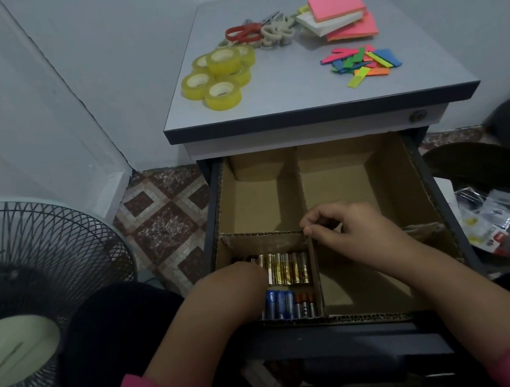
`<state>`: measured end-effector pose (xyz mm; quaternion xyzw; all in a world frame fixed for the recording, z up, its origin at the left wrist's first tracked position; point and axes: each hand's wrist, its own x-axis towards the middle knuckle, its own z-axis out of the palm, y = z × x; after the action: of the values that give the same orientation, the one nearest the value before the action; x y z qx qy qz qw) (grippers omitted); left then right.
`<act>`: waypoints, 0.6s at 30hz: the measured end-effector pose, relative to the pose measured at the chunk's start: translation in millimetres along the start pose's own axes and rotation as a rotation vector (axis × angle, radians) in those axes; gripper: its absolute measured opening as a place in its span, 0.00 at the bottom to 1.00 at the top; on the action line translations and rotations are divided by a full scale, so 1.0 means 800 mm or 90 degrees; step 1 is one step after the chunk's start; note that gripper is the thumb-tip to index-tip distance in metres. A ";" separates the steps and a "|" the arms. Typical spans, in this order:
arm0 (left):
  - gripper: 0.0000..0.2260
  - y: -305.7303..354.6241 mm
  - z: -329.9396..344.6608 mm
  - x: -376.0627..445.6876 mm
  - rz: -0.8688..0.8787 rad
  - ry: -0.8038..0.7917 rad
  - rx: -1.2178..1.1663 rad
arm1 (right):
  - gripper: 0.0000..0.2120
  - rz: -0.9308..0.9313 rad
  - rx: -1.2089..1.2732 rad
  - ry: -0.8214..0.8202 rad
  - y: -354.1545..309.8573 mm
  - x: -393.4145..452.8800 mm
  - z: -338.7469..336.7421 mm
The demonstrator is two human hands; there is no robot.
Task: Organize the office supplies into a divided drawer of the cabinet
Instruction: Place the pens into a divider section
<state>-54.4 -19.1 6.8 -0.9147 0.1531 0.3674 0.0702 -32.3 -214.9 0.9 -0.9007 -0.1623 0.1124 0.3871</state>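
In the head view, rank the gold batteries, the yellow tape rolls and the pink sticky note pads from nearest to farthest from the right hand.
From the right hand, which pinches the cardboard divider:
1. Gold batteries, in the drawer's near-left compartment, just below and left of it.
2. Yellow tape rolls, on the cabinet top's left side.
3. Pink sticky note pads, at the cabinet top's far right.

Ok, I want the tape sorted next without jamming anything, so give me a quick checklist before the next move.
1. Drawer pulled open: ok.
2. Batteries confined to the near-left compartment: ok.
3. Far-left compartment free for tape: ok.
4. Tape rolls waiting together on the cabinet top: ok.
5. Right hand free: not ok, it pinches the cardboard divider.
6. Left hand free: cannot tell, fingers hidden in the battery compartment.
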 end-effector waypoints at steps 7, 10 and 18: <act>0.15 -0.002 -0.006 0.001 0.001 0.037 -0.030 | 0.06 -0.004 -0.006 0.002 0.000 0.000 0.001; 0.16 0.000 -0.008 0.003 0.021 0.034 -0.023 | 0.06 -0.005 -0.005 0.007 0.001 0.001 0.001; 0.13 0.000 0.000 0.007 -0.008 0.053 -0.016 | 0.06 0.002 -0.005 -0.009 0.001 0.000 0.001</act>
<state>-50.7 -20.7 2.7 -0.9309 0.1451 0.3307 0.0546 -32.0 -215.1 -0.4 -0.9016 -0.1639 0.1186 0.3824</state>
